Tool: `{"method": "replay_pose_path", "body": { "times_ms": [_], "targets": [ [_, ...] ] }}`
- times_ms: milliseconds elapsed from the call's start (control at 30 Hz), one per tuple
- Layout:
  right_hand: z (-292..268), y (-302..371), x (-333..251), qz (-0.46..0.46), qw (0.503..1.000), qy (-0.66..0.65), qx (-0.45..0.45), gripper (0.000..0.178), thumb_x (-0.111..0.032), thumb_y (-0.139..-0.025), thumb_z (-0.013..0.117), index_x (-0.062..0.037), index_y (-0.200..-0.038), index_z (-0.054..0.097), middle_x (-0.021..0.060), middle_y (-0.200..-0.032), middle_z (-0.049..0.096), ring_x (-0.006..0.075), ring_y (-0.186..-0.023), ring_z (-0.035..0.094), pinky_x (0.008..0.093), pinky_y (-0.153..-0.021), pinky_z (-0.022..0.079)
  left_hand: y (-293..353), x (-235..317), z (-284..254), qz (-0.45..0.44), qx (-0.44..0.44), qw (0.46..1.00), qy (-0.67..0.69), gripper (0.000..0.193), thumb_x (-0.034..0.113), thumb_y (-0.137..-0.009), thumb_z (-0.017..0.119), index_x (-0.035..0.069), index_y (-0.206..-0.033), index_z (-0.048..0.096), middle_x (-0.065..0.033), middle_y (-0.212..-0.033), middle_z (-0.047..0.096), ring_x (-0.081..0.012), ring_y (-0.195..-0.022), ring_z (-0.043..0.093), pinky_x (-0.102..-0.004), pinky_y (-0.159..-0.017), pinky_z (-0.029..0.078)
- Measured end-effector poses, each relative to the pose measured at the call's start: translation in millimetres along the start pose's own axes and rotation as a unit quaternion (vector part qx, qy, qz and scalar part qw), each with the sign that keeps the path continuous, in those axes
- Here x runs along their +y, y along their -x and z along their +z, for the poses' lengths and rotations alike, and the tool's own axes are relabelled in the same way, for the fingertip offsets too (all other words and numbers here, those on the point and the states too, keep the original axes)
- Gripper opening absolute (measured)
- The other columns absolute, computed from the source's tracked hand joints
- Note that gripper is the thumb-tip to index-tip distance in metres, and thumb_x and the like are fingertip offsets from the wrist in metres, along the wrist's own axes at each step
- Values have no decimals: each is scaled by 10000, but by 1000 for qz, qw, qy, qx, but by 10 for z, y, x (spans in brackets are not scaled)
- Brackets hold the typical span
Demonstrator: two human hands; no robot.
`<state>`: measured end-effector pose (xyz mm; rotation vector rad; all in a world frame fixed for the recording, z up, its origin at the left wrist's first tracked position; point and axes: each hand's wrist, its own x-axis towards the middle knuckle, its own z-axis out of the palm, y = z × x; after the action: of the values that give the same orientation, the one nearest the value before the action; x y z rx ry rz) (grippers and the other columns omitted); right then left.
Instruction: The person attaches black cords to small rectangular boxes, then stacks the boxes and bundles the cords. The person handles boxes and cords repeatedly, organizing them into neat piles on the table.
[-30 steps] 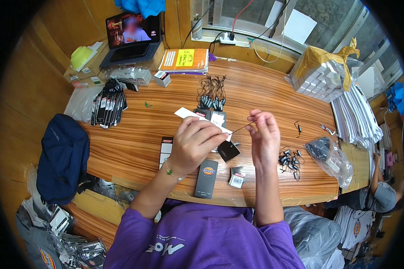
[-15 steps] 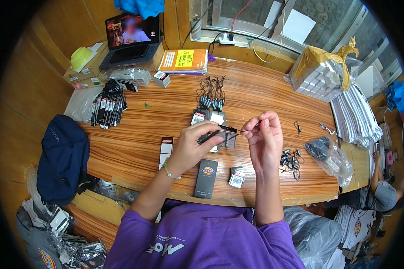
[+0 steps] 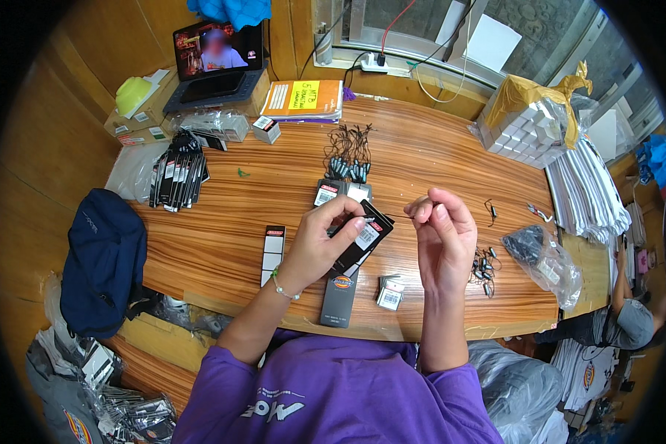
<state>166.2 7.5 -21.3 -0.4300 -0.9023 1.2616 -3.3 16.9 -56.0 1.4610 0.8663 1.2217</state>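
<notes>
Over the middle of the table, my left hand is closed on black hang tags with a white sticker. A thin black string runs from the tags toward my right hand, whose fingertips pinch its end. Below the tags lies a long dark grey tag, partly covered by them. Beside it sits a small stack of white-labelled tags. A black tag with white panels lies left of my left hand. Beyond my hands are stacked tags and a bundle of black strings.
Loose black strings and a plastic bag lie to the right, near small pliers. Piled tags and a navy bag stand left. At the back are a laptop, notebooks and a wrapped block of boxes.
My left hand has turned the tags so their stickered face shows, lower and over the grey tag. My right hand has shifted slightly right, still pinching the string.
</notes>
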Motion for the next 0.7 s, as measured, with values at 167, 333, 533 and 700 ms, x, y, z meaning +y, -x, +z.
{"method": "replay_pose_path", "body": {
  "times_ms": [167, 333, 533, 700],
  "targets": [
    [55, 20, -51, 44, 983, 178, -5, 182, 8, -834, 519, 23, -1013, 492, 68, -740, 587, 122, -733, 563, 249, -719, 443, -28, 122, -37, 63, 41, 994, -81, 103, 123, -799, 582, 22, -793, 566, -84, -1039, 477, -202, -997, 471, -307, -885, 351],
    [91, 61, -41, 107, 964, 234, -71, 172, 34, -808, 527, -8, -950, 440, 45, -721, 584, 85, -722, 558, 214, -689, 427, -24, 269, -36, 84, 15, 989, -119, 102, 119, -789, 574, 19, -783, 557, -76, -1051, 457, -188, -999, 438, -306, -903, 325],
    [60, 60, -42, 129, 950, 268, -95, 177, 27, -795, 549, -12, -937, 451, 31, -705, 569, 74, -702, 547, 210, -673, 426, -20, 266, -37, 87, -7, 987, -135, 111, 129, -779, 590, 22, -767, 564, -77, -1031, 452, -192, -1003, 435, -312, -901, 322],
    [40, 56, -85, 141, 949, 263, -103, 175, 27, -791, 551, -8, -932, 452, 27, -703, 556, 75, -696, 544, 214, -656, 432, -18, 274, -50, 81, -21, 983, -161, 104, 117, -772, 602, 18, -773, 570, -79, -1025, 453, -189, -1002, 435, -309, -897, 324]
  ]
}}
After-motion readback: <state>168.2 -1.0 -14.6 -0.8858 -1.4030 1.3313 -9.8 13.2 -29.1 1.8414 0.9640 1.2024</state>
